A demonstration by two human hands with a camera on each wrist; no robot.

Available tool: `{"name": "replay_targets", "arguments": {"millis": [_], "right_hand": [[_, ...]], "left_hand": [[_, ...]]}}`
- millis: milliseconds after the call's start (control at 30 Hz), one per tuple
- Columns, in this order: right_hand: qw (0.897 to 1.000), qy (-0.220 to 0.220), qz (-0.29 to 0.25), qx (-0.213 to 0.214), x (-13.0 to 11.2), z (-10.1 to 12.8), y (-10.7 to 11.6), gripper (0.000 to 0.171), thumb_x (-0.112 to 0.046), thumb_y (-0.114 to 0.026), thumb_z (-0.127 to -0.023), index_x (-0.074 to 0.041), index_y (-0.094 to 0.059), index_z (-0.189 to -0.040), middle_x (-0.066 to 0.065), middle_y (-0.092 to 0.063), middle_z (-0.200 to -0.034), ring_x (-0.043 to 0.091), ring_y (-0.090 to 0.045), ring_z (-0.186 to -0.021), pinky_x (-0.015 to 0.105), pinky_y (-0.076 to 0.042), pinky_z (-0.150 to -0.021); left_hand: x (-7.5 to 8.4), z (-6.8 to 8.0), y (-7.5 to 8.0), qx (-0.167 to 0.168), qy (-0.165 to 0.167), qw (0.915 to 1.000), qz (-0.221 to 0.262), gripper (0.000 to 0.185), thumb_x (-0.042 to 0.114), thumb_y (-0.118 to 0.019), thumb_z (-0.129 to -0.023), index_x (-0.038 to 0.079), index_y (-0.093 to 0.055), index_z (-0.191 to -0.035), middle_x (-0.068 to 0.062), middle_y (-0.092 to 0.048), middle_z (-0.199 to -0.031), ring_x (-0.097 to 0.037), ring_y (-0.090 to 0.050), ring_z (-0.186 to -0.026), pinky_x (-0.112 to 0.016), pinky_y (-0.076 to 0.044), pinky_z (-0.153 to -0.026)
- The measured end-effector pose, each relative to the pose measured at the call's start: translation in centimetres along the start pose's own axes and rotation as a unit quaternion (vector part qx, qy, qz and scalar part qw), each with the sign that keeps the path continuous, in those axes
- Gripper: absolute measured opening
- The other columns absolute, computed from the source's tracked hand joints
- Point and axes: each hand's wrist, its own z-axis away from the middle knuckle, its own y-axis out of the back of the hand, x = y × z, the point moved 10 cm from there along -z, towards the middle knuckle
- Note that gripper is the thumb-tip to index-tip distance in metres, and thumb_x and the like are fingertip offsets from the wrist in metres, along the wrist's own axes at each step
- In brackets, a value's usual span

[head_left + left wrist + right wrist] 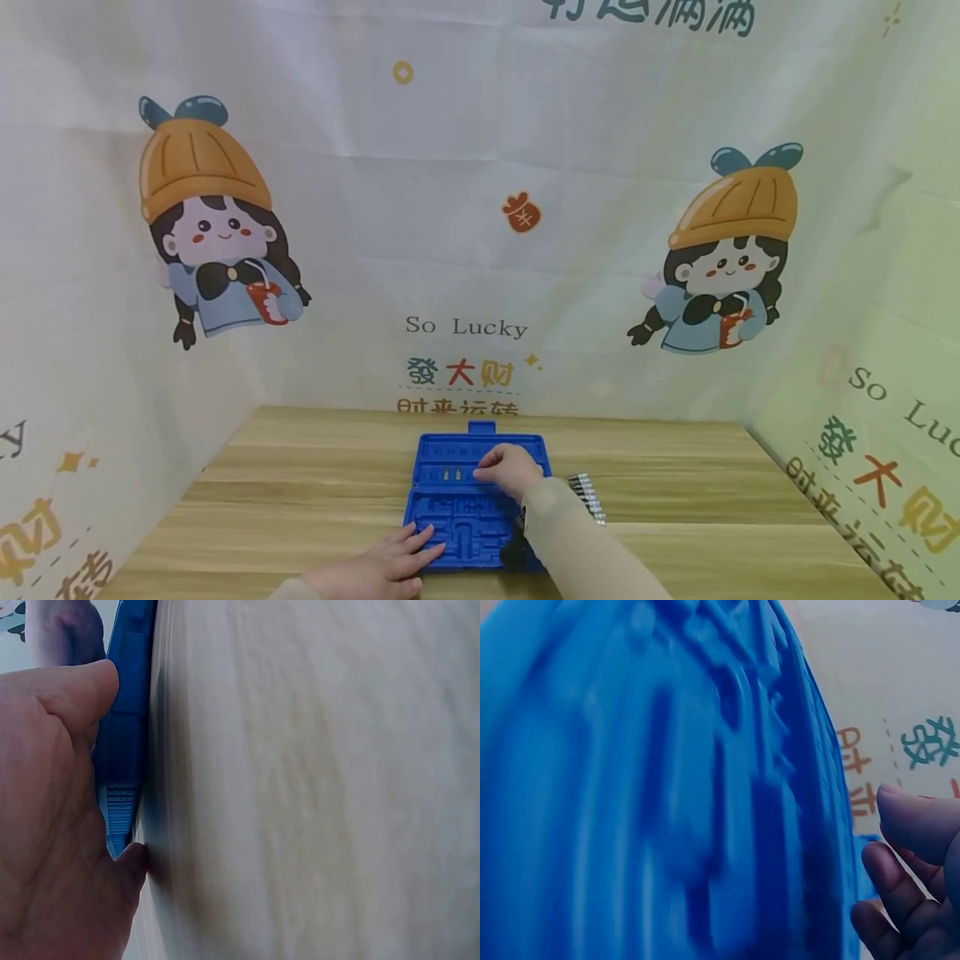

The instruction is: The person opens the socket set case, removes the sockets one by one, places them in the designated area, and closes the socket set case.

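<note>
A person's left hand lies flat on the blue tool case's near-left corner; the right hand, fingers curled, grip unclear, reaches its far slots.

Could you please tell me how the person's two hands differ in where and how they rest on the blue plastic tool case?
The left hand lies flat with straight fingers on the near left corner of the blue plastic tool case; the right hand reaches further back, to the case's upper right slots, fingers bent downward. The left hand also touches the wooden table; the right hand is wholly over the case. Both touch the case.
</note>
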Motion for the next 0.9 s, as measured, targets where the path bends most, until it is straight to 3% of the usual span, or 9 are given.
{"name": "replay_targets", "arguments": {"millis": [67,167,400,467,600,900], "right_hand": [[1.000,-0.016,-0.001,0.017,0.1,-0.3,-0.6,0.013,-0.021,-0.077,-0.083,-0.012,-0.070,-0.090,0.001,-0.064,-0.092,0.029,-0.052,-0.094,0.051,-0.041,-0.085],[0.998,-0.043,-0.014,0.041,0.4,-0.5,-1.4,0.014,-0.023,-0.078,-0.082,-0.014,-0.072,-0.090,0.002,-0.065,-0.096,0.039,-0.046,-0.106,0.057,-0.036,-0.091],[0.994,-0.074,0.022,0.072,-0.3,-0.2,-2.1,0.015,-0.027,-0.077,-0.083,-0.016,-0.075,-0.092,0.008,-0.067,-0.105,0.048,-0.040,-0.123,0.063,-0.018,-0.104],[0.994,-0.081,0.035,0.071,-0.1,-0.4,-2.3,0.014,-0.029,-0.076,-0.083,-0.017,-0.076,-0.091,0.010,-0.065,-0.111,0.048,-0.037,-0.126,0.062,-0.016,-0.106],[0.991,-0.103,0.047,0.068,0.7,-0.9,-2.7,0.012,-0.032,-0.076,-0.083,-0.022,-0.076,-0.089,0.019,-0.057,-0.125,0.051,-0.030,-0.130,0.066,-0.017,-0.104],[0.985,-0.153,0.063,0.042,1.9,-1.7,-3.1,0.011,-0.036,-0.078,-0.081,-0.025,-0.074,-0.081,0.031,-0.044,-0.132,0.056,-0.027,-0.129,0.068,-0.022,-0.101]], "left_hand": [[-0.4,-0.2,-0.2,-0.004,-0.007,1.0000,0.000,0.055,0.054,-0.029,-0.102,0.038,-0.018,-0.154,-0.003,-0.013,-0.161,-0.041,-0.007,-0.144,-0.067,-0.023,-0.103],[0.4,0.1,0.1,-0.013,-0.003,0.9999,0.007,0.055,0.052,-0.029,-0.102,0.036,-0.017,-0.154,-0.004,-0.012,-0.161,-0.040,-0.005,-0.145,-0.066,-0.022,-0.104],[5.9,1.6,2.7,-0.002,0.005,1.0000,0.001,0.053,0.038,-0.036,-0.105,0.018,-0.028,-0.153,-0.019,-0.021,-0.157,-0.045,-0.012,-0.142,-0.060,-0.024,-0.107],[6.7,1.8,3.1,0.001,0.009,1.0000,0.000,0.053,0.036,-0.037,-0.105,0.015,-0.030,-0.152,-0.021,-0.023,-0.156,-0.047,-0.014,-0.141,-0.060,-0.025,-0.107],[6.6,1.8,3.0,-0.002,0.019,0.9998,0.005,0.052,0.035,-0.037,-0.105,0.014,-0.031,-0.152,-0.021,-0.023,-0.156,-0.049,-0.015,-0.140,-0.062,-0.025,-0.106],[5.2,0.6,2.3,0.008,-0.011,0.9990,-0.043,0.051,0.035,-0.038,-0.105,0.012,-0.035,-0.150,-0.025,-0.027,-0.152,-0.051,-0.021,-0.137,-0.058,-0.028,-0.106]]}}
